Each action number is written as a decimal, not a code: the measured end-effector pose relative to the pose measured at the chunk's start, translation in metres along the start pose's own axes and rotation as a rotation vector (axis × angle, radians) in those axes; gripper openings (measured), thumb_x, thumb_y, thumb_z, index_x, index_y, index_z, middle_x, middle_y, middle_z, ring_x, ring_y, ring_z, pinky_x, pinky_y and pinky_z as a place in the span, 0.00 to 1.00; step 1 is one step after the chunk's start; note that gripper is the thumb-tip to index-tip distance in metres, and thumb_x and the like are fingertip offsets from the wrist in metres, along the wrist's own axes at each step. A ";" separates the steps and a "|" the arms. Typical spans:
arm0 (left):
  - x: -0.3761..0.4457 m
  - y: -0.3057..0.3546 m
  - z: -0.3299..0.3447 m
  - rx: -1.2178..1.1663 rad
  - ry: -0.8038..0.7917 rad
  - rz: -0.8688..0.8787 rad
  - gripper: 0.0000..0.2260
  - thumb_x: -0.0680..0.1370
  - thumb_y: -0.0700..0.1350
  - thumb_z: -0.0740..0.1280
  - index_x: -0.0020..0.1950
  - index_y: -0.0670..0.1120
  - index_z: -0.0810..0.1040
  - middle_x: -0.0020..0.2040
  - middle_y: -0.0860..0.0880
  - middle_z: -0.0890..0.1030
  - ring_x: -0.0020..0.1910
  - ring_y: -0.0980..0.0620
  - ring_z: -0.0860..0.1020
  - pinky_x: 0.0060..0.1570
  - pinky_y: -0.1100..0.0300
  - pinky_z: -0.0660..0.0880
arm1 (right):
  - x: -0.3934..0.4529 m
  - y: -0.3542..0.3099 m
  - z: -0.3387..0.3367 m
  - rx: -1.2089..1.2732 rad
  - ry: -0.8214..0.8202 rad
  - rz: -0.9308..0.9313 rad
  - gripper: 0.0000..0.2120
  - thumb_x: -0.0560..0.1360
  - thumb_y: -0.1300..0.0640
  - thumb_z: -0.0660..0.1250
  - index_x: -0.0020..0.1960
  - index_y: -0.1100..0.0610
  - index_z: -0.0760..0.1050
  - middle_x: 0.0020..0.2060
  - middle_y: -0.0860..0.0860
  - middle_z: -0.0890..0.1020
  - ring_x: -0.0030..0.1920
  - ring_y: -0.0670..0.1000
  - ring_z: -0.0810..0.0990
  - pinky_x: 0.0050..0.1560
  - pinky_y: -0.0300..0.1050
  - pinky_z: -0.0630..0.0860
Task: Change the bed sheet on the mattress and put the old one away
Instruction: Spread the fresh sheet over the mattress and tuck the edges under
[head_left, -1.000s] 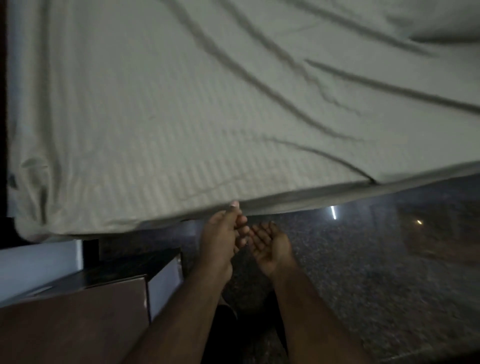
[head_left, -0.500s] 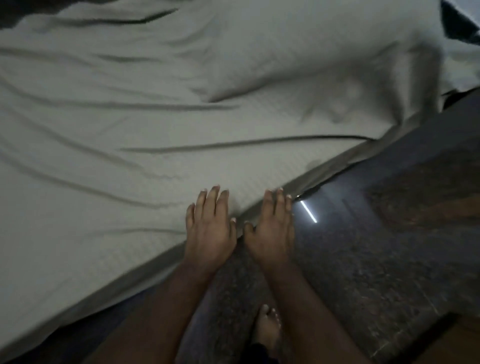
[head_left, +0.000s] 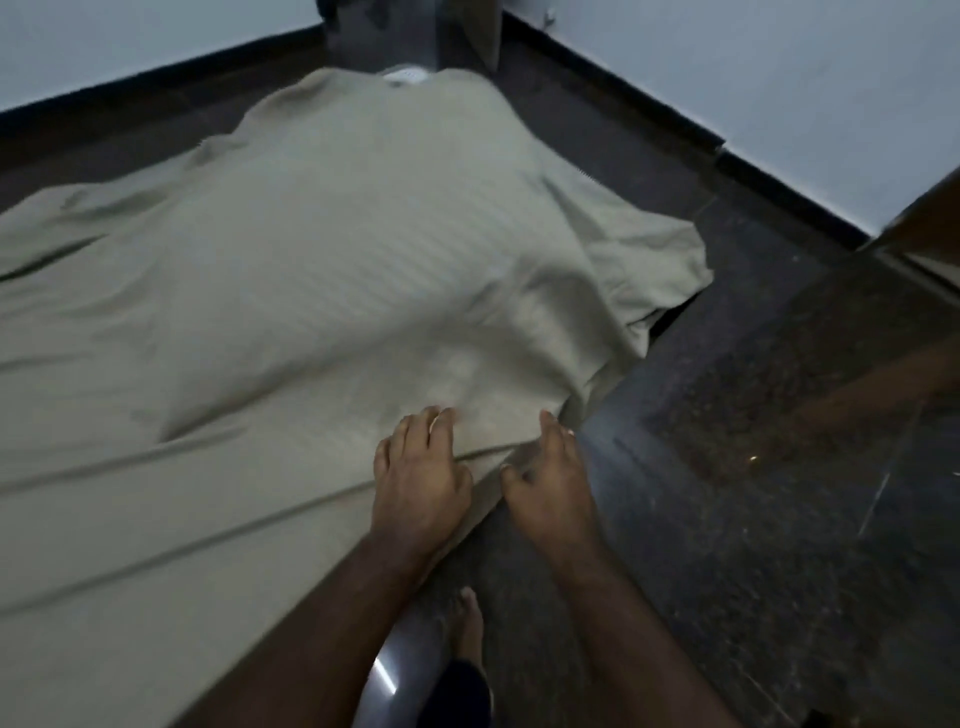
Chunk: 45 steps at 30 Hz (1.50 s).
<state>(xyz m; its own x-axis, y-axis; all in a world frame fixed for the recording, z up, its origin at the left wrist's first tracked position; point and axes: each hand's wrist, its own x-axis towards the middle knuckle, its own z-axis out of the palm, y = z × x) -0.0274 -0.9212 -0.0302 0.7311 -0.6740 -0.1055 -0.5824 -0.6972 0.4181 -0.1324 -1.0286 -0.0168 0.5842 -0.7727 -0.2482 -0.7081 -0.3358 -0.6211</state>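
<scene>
A pale, faintly striped bed sheet (head_left: 291, 312) covers a low mattress on the floor and fills the left and middle of the view. It bulges over something rounded near the far end, and its corner (head_left: 654, 260) hangs loose onto the floor. My left hand (head_left: 421, 478) lies flat on the sheet at the mattress's near edge, fingers spread. My right hand (head_left: 550, 483) sits just beside that edge, fingers curled against the sheet's hem; whether it grips the cloth is unclear.
Dark speckled stone floor (head_left: 727, 519) runs along the right of the mattress. White walls with a black skirting (head_left: 649, 98) meet at a corner behind. A wooden furniture edge (head_left: 924, 218) stands at the right. My bare foot (head_left: 467, 623) is below my hands.
The view has swung from the mattress side towards its end and the room corner. Both hands moved along the edge; the left stays flat on the sheet, the right has curled at the hem.
</scene>
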 end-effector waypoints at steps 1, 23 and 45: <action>0.027 0.015 -0.001 -0.010 0.010 0.010 0.30 0.77 0.50 0.66 0.78 0.51 0.64 0.76 0.48 0.67 0.74 0.46 0.64 0.72 0.47 0.60 | 0.024 0.000 -0.015 0.030 0.023 0.020 0.38 0.75 0.56 0.70 0.80 0.59 0.56 0.77 0.58 0.64 0.78 0.56 0.60 0.76 0.45 0.58; 0.441 0.109 -0.106 -0.064 0.466 -0.142 0.17 0.78 0.50 0.63 0.67 0.53 0.74 0.58 0.52 0.79 0.58 0.46 0.78 0.55 0.48 0.72 | 0.493 -0.105 -0.103 0.574 -0.208 -0.077 0.40 0.74 0.44 0.72 0.80 0.52 0.58 0.75 0.52 0.69 0.73 0.48 0.69 0.75 0.52 0.66; 0.457 0.075 0.004 -0.287 0.200 -0.552 0.18 0.77 0.64 0.59 0.66 0.64 0.70 0.42 0.52 0.84 0.44 0.47 0.83 0.44 0.52 0.78 | 0.654 -0.152 -0.038 0.477 -0.436 0.091 0.18 0.78 0.56 0.62 0.64 0.63 0.79 0.52 0.55 0.84 0.45 0.52 0.82 0.46 0.39 0.76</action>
<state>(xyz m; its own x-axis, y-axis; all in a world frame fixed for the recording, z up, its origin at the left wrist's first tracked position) 0.2619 -1.2828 -0.0502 0.9638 -0.1581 -0.2148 -0.0051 -0.8161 0.5780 0.3419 -1.5035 -0.0564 0.7088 -0.4637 -0.5316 -0.5669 0.0740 -0.8204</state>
